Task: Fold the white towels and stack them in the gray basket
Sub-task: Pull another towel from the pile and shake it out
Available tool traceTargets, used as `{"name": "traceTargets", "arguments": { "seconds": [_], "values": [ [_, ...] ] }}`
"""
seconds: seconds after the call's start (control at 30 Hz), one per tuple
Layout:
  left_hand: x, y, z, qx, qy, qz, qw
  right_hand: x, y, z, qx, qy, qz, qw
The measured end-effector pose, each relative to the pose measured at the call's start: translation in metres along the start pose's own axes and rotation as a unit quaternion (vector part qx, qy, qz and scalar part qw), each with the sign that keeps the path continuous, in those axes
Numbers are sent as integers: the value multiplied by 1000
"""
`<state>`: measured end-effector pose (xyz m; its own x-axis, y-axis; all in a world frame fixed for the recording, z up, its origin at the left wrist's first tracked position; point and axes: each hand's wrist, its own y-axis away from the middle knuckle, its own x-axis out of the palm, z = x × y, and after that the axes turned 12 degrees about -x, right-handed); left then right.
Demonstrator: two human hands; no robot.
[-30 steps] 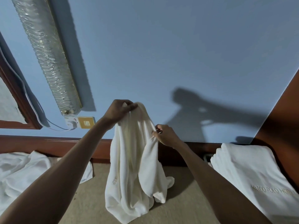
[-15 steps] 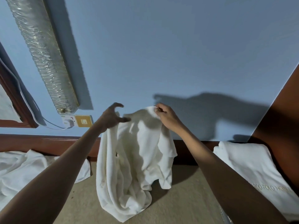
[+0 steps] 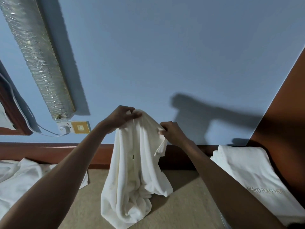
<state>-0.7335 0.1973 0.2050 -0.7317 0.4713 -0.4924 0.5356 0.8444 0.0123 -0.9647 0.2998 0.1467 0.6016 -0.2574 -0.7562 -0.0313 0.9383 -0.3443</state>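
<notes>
A white towel [image 3: 132, 176] hangs crumpled in front of me, its lower end bunched on the beige surface [image 3: 181, 204]. My left hand [image 3: 122, 118] pinches the towel's top edge at its highest point. My right hand [image 3: 171, 133] pinches the same edge a little lower to the right, with a small corner flap hanging below it. A folded white towel [image 3: 252, 177] with gold lettering lies at the right. The gray basket is not in view.
A loose pile of white towels [image 3: 21, 179] lies at the left. A brown wooden rail [image 3: 49, 152] runs along the blue wall behind. A silver duct [image 3: 34, 53] and a wall socket [image 3: 72, 128] sit upper left. A brown panel [image 3: 283, 121] stands at the right.
My left hand went from open beside the towel to pinching its top edge. My right hand slid down and right along the edge. The towel now hangs narrower.
</notes>
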Motion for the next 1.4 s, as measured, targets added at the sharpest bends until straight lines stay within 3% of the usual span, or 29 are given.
{"name": "traceTargets", "arguments": {
  "seconds": [0.1,0.27,0.43,0.57,0.67,1.1,1.4],
  "values": [
    [-7,1,6,-26,54,-60,996,-4,14,-21,46,-2,11,999],
    [-12,-3,28,-104,53,-113,987,-9,21,-34,90,-4,39,995],
    [3,-4,35,-168,45,-76,982,-9,16,-1,130,-219,35,966],
    [14,0,38,-141,21,-18,990,7,8,12,123,-254,22,959],
    [15,3,43,-114,-17,-15,993,19,4,22,153,-337,35,928],
    [29,39,73,-50,-121,37,991,88,2,29,233,-430,55,871],
    [49,56,123,-25,-188,-4,982,136,23,17,327,-486,98,804]
  ]
}}
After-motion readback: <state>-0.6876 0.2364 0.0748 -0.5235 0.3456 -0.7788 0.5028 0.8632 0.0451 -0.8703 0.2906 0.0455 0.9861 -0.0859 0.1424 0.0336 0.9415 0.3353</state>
